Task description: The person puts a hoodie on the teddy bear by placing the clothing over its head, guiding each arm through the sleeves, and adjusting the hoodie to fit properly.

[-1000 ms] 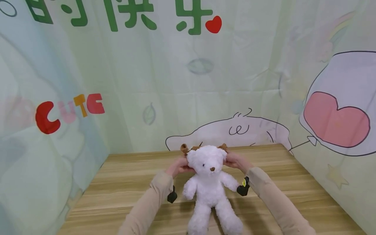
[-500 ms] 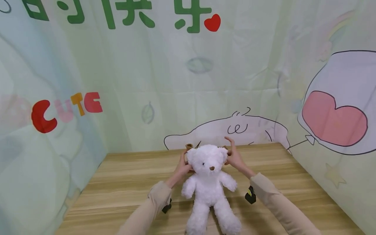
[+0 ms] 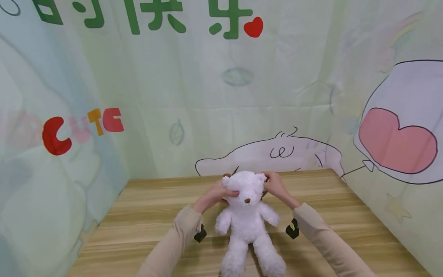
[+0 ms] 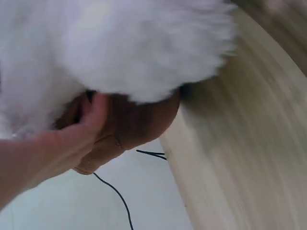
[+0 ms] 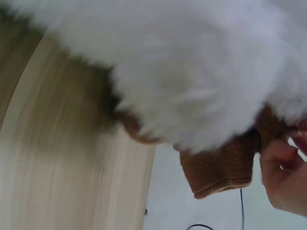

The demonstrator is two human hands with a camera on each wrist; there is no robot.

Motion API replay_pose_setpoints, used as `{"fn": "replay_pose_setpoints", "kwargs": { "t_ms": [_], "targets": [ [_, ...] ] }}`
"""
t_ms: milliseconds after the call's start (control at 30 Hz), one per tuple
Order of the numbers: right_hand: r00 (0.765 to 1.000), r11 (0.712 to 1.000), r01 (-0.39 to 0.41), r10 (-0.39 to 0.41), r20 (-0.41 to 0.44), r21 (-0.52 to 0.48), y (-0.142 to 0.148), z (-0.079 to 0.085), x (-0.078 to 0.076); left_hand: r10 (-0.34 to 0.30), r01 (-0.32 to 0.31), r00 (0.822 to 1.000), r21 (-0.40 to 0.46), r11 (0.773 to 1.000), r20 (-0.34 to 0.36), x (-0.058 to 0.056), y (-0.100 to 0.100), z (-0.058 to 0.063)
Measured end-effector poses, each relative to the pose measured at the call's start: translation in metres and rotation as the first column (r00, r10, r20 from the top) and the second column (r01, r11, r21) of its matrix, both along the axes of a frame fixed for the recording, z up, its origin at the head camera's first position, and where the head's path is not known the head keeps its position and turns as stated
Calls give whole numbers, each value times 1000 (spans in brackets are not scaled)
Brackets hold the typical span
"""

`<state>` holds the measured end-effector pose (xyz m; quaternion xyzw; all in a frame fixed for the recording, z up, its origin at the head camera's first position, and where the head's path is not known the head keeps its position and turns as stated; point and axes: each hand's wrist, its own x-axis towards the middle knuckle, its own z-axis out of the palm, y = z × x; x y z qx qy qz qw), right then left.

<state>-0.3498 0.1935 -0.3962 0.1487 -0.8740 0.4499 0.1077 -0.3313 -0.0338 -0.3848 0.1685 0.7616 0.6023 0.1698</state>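
Note:
A white plush teddy bear [image 3: 247,223] sits facing me on the wooden table [image 3: 155,223]. Behind its head is a brown fabric piece [image 4: 139,120] with a stitched seam, mostly hidden in the head view. At one side of the bear's head, my left hand [image 3: 216,193] has its thumb across the face by the eye; its fingers hold the fabric in the left wrist view. My right hand [image 3: 275,185] is beside the other ear, pinching the brown fabric, whose wide flap hangs down in the right wrist view.
A printed curtain [image 3: 166,77] with cartoon figures and lettering stands behind the table and along both sides. The table's back edge [image 3: 180,177] lies just beyond the bear. In the left wrist view, a thin dark cord [image 4: 117,191] shows past the table edge.
The left thumb has moved onto the bear's face. My right hand's raised finger has come down to the ear. The brown fabric has dropped further behind the head.

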Motion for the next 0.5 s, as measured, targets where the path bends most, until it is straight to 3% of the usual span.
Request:
{"fn": "replay_pose_setpoints", "kwargs": {
  "t_ms": [100, 200, 367, 500],
  "targets": [
    [983, 991, -77, 93, 158, -106, 3, 7, 1, 50, -46, 997, -80, 996, 53, -7, -1, 2],
    [959, 981, -126, 159, 233, -149, 4, 14, 1, 74, -59, 991, -132, 990, 112, -10, -1, 9],
    [955, 983, -183, 180, 236, -9, 1, 27, 0, 33, -6, 993, -226, 974, 113, -11, 2, 19],
    [961, 969, -207, 177, 211, 132, -5, 35, -1, 29, -1, 994, -242, 970, 110, -8, 4, 22]
  ]
}}
